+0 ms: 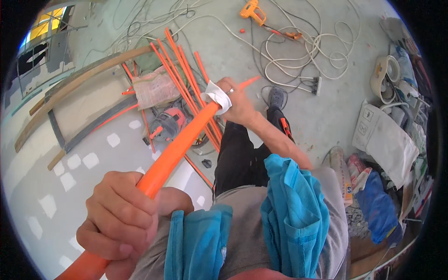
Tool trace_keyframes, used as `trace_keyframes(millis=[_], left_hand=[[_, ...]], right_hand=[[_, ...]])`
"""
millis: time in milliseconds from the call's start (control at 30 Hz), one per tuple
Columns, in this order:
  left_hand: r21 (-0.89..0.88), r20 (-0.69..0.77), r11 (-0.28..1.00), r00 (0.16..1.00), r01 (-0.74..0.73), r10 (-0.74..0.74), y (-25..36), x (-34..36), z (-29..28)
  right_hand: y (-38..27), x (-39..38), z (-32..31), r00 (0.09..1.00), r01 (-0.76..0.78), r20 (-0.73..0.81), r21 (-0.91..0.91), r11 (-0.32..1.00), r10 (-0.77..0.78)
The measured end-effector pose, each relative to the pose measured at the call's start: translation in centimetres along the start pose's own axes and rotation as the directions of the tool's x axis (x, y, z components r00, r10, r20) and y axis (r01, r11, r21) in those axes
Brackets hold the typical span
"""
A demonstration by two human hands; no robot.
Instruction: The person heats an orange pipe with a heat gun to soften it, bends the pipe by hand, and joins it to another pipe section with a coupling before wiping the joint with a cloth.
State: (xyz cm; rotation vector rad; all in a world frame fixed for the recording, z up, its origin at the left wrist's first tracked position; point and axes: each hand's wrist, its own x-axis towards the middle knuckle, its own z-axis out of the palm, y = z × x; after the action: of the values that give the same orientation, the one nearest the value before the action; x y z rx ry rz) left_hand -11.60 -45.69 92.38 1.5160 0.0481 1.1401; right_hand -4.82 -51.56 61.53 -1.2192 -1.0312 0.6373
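A long orange pipe (179, 145) runs slantwise across the view, from the lower left up past the middle. Around its near part my left hand (116, 217) is closed, thumb and fingers wrapped about it. Farther along, my right hand (240, 106) grips the same pipe through a crumpled white cloth or paper (217, 96), which wraps round it there. Past that hand the pipe's far end (249, 82) sticks out. Several more orange pipes (183, 77) lie on the floor beyond, beside a red and grey power tool (169, 123).
An orange heat gun (254, 11) lies at the back among tangled cables (280, 60) and a power strip (317, 86). Curved wooden boards (88, 72) stand at the left. A cardboard sheet (382, 140), bags and a blue plastic sack (379, 205) crowd the right side. A turquoise cloth (294, 210) hangs over me.
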Motion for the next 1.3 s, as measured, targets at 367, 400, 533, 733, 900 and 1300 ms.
trace_keyframes(millis=[367,400,533,733,900,1300], left_hand=[[-0.088,0.026,0.995,0.998,0.053,-0.051,-0.6,0.5,2.1],[-0.097,0.03,0.994,0.999,0.047,-0.044,-0.9,0.5,2.1],[-0.115,-0.008,0.993,0.999,0.037,-0.038,-2.1,0.3,2.9],[-0.076,-0.004,0.995,0.998,0.069,-0.069,-0.7,-0.6,1.5],[0.096,0.12,0.992,0.988,0.087,-0.099,-3.4,-4.2,-0.1],[-0.121,0.232,0.957,0.945,0.263,-0.23,-5.7,-5.9,-1.3]], right_hand=[[0.0,0.2,-0.2,0.949,0.087,-0.304,-0.012,0.996,-0.086],[0.3,0.0,-0.3,0.948,0.088,-0.305,-0.024,0.996,-0.092],[1.1,-0.1,-0.7,0.947,0.102,-0.3,-0.06,0.993,-0.115],[0.6,-0.1,-1.0,0.943,0.166,-0.272,-0.121,0.979,-0.194],[0.4,-0.9,-0.9,0.935,0.175,-0.277,-0.176,0.969,-0.22],[1.5,-2.5,1.0,0.953,0.117,-0.245,-0.246,0.962,-0.178]])
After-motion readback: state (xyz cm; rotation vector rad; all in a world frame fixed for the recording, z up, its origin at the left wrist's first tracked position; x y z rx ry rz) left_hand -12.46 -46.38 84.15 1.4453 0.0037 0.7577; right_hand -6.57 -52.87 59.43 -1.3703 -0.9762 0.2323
